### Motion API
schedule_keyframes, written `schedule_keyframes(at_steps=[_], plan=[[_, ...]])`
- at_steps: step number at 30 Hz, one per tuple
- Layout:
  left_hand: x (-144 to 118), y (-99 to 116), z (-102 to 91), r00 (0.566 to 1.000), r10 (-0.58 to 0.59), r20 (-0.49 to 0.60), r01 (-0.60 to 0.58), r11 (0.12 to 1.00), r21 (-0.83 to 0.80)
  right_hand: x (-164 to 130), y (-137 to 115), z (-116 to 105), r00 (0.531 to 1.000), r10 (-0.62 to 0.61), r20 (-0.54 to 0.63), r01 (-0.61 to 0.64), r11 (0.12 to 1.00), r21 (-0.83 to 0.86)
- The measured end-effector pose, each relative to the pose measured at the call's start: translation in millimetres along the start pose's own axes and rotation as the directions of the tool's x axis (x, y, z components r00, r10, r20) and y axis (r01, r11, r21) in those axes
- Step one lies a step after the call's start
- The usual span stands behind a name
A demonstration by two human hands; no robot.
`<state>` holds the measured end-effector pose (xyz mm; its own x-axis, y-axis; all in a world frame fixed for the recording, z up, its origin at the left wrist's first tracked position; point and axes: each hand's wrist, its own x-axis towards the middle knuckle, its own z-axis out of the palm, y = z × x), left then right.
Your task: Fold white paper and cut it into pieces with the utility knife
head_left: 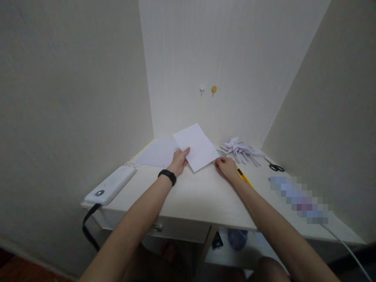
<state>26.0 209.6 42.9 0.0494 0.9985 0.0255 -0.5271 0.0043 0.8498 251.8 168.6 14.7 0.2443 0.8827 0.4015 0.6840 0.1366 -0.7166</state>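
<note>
My left hand [178, 160] grips the left edge of a white sheet of paper [196, 145], thumb on top, holding it tilted above the desk [202, 196]. A black band sits on that wrist. My right hand [225, 166] rests on the desk at the sheet's near right corner, fingers curled, touching or nearly touching the paper. A yellow utility knife [244, 178] lies just right of that hand.
A stack of white sheets [157, 154] lies behind my left hand. Folded paper pieces [239, 149] are piled at the back right, with black scissors [275, 167] beside them. A white power bank [111, 185] with a black cable sits at the left edge. Walls close in on three sides.
</note>
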Motion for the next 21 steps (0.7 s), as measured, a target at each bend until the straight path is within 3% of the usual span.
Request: schedule_keyframes(at_steps=[2,4,7,9,11,13,18,21], plan=[[1.0,-4.7,-3.3,0.999,-0.008,0.038,0.007,1.0,0.017,0.2,-0.1,6.8,0.999,0.036,-0.029,-0.037,0.999,-0.025],[-0.5,-8.4,-4.0,0.997,-0.023,0.08,0.019,0.999,0.05,-1.1,-1.6,12.3,0.986,0.168,-0.018,-0.16,0.963,0.216],[-3.5,-12.4,-2.6,0.992,-0.039,0.123,0.027,0.994,0.103,-2.4,-3.6,12.9,0.94,0.313,0.133,-0.322,0.693,0.645],[-4.8,-15.0,-1.7,0.988,-0.035,0.15,0.017,0.993,0.121,-2.2,-4.4,6.9,0.923,0.31,0.227,-0.363,0.512,0.778],[-5.7,-17.8,-1.3,0.983,-0.038,0.177,0.014,0.991,0.134,-1.9,-5.2,-1.9,0.915,0.269,0.302,-0.394,0.427,0.814],[-6.7,-19.9,-1.1,0.975,-0.057,0.213,0.024,0.988,0.153,-2.5,-6.2,-9.7,0.909,0.206,0.362,-0.417,0.429,0.802],[-10.1,-14.8,0.0,0.932,-0.128,0.34,0.054,0.974,0.22,-9.3,-6.9,-15.4,0.906,0.114,0.408,-0.401,0.539,0.741],[-8.3,-3.4,-2.5,0.962,-0.047,0.271,-0.009,0.979,0.202,-13.5,-5.0,-14.5,0.869,0.099,0.485,-0.447,0.581,0.68]])
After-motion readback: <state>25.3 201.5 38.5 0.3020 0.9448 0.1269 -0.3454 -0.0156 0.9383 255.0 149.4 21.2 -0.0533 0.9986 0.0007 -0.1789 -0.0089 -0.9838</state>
